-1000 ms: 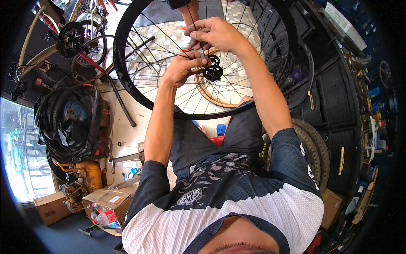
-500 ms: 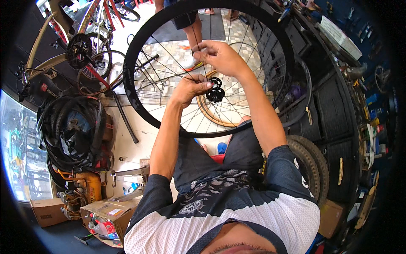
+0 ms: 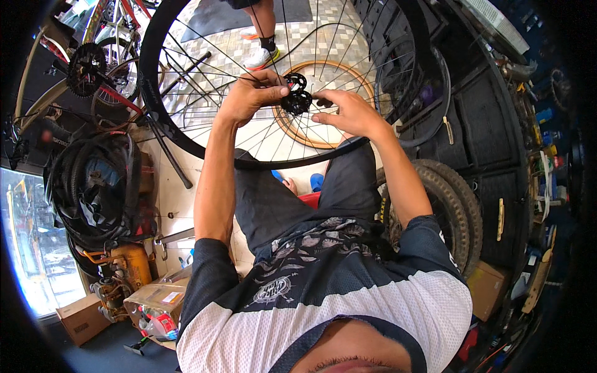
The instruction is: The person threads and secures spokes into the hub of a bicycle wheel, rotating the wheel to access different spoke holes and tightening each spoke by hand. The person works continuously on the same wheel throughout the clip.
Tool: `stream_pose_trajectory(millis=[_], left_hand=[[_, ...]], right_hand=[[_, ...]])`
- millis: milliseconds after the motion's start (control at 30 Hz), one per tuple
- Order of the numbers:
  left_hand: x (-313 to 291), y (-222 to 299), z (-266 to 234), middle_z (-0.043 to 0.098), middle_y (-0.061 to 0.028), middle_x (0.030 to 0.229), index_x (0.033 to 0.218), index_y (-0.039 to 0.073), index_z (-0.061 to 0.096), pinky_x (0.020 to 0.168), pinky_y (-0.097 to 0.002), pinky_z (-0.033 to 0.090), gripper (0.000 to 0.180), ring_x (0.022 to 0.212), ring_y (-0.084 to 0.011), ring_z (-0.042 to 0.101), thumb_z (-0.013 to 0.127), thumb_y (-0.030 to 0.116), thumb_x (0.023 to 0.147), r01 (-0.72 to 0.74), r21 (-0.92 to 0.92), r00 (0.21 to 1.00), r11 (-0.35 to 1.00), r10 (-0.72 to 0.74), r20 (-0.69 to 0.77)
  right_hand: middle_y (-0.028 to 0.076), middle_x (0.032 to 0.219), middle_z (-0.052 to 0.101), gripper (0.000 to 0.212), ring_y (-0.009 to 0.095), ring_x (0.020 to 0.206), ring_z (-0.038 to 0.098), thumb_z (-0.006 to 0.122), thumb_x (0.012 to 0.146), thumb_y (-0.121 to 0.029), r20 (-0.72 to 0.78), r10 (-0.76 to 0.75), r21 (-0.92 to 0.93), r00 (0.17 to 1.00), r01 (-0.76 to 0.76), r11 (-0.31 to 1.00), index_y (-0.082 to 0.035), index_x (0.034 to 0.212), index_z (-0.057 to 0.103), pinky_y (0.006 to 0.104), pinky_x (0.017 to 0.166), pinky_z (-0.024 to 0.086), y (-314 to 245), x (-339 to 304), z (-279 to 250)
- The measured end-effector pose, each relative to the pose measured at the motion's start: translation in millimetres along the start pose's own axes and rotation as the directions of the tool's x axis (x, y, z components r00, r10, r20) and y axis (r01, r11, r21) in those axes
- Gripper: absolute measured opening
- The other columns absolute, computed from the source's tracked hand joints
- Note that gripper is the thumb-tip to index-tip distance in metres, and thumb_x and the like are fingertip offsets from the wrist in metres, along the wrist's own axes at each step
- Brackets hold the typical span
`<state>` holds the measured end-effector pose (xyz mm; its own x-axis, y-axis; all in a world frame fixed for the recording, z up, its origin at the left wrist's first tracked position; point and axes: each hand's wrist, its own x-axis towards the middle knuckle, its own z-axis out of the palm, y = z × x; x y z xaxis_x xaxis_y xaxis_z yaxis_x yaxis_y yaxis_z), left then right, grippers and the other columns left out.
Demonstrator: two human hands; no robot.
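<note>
Black hub (image 3: 297, 103), one, two round ends (image 3: 295, 80), between left hand (image 3: 251, 97), right hand (image 3: 353, 115)

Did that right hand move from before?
Yes: the right hand moved down the picture, from above the top edge of the tan rim to in front of its right side.

From the centre of our view, we see a floor (image 3: 177, 208) of pale tile at 9 o'clock and small beige-and-grey checks at 12, where a dark mat (image 3: 211, 17) lies near 11, a person's white shoe (image 3: 261, 59) rests between 11 and 12, and a tan-rimmed wheel (image 3: 320, 63) lies just past 12. Towards 8 o'clock, its dark blue stretch carries a brown cardboard box (image 3: 84, 319) and an opened carton (image 3: 158, 298).
</note>
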<state>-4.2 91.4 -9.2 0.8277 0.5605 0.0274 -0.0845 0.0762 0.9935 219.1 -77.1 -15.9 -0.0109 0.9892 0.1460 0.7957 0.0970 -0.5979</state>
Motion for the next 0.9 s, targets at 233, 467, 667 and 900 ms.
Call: stream_pose_trajectory(millis=[233,467,667,900], left_hand=[[-0.4,-2.0,-4.3,0.074,-0.0082,0.101,0.098,0.002,0.069,0.082,-0.0299,0.059,0.018,0.09,-0.0162,0.07,0.082,0.013,0.092,0.053,0.022,0.998,0.998,-0.052,-0.031],[-0.4,-1.9,2.3,0.073,-0.0045,0.092,0.094,0.001,0.072,0.081,-0.0279,0.059,0.016,0.085,-0.0133,0.071,0.084,0.011,0.09,0.056,0.011,0.996,0.998,-0.055,-0.064],[1.2,-2.5,6.7,0.073,-0.0061,0.085,0.091,-0.001,0.072,0.072,-0.0264,0.059,0.017,0.076,-0.0129,0.07,0.086,0.007,0.087,-0.002,-0.002,0.991,1.0,0.002,-0.137],[-2.5,-1.8,9.7,0.073,-0.0049,0.081,0.088,-0.001,0.072,0.068,-0.0244,0.055,0.019,0.072,-0.0107,0.068,0.087,0.01,0.086,-0.036,0.036,0.987,0.999,0.041,-0.152]], right_hand=[[0.016,0.115,0.074,0.053,0.033,0.11,0.07,0.08,0.089,-0.045,-0.249,-0.085,-0.023,0.965,0.082,0.996,-0.008,0.125,0.072,0.0422,0.095,0.055,-15.8,-0.6,-4.6],[0.017,0.126,0.064,0.07,0.035,0.118,0.058,0.079,0.085,-0.055,-0.697,-0.56,-0.602,0.449,0.058,0.796,-0.01,0.134,0.06,0.0495,0.103,0.042,-27.5,37.1,-159.0],[0.025,0.136,0.059,0.097,0.044,0.128,0.054,0.068,0.086,-0.076,-0.673,-0.288,-0.469,0.681,-0.092,0.879,-0.01,0.153,0.045,0.0552,0.108,0.04,-44.9,90.5,-157.7],[0.023,0.132,0.058,0.095,0.043,0.125,0.055,0.066,0.086,-0.076,-0.722,-0.346,-0.523,0.6,-0.146,0.84,-0.009,0.151,0.046,0.056,0.104,0.041,-37.3,92.8,-148.1]])
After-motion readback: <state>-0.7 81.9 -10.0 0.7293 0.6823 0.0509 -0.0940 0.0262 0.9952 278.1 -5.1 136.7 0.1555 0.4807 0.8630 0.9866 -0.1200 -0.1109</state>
